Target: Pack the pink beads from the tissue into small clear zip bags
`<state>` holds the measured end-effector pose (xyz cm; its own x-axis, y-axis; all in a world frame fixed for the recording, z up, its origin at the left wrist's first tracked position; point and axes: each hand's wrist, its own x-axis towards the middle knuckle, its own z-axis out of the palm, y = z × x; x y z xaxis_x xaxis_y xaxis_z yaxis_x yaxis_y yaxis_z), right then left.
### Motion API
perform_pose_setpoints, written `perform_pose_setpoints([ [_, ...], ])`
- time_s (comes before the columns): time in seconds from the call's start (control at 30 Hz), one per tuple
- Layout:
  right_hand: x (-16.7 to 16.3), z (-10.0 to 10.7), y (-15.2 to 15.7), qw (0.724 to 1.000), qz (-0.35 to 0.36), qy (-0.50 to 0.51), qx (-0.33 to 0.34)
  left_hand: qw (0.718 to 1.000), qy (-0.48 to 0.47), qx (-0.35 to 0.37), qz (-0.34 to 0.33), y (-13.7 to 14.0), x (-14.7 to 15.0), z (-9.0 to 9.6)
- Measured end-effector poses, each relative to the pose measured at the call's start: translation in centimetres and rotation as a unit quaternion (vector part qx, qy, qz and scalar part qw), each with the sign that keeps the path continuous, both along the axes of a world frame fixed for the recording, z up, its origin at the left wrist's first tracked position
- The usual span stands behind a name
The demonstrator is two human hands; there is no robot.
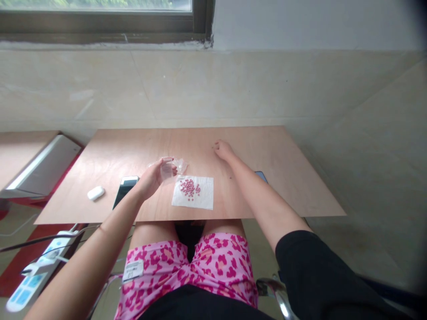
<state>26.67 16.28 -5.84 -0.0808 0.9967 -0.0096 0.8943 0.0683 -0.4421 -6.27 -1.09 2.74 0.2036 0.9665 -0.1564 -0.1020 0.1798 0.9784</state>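
My left hand (pixel 154 177) is closed around a clear plastic bag (pixel 167 171), its crumpled end spreading to the right just behind a white sheet of paper (pixel 204 202). On that sheet lies a loose pile of small pinkish-red beads or pellets (pixel 188 187), with a smaller cluster at its right side. Farther back on the wooden board, my right hand (pixel 223 150) is curled with its fingertips down near the surface. Tiny dark specks show by those fingers; whatever they pinch is too small to make out.
A phone (pixel 125 191) and a white earbud case (pixel 96 193) lie on the left of the wooden tabletop (pixel 293 191). Another phone-like object (pixel 261 176) is partly behind my right forearm. Below left is a power strip (pixel 36 275) with cables. A wall stands behind.
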Motion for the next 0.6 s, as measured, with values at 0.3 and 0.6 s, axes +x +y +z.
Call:
perform_pose_setpoints([
  [0.3, -2.9, 1.1, 2.8, 0.999, 0.029, -0.028, -0.029, 0.994, -0.101, -0.014, 0.045, 0.1, -1.7, 1.3],
  [0.6, -3.4, 2.4, -4.1, 0.992, 0.115, 0.051, -0.030, 0.809, 0.555, 0.186, 0.051, 4.1, -8.0, -0.4],
])
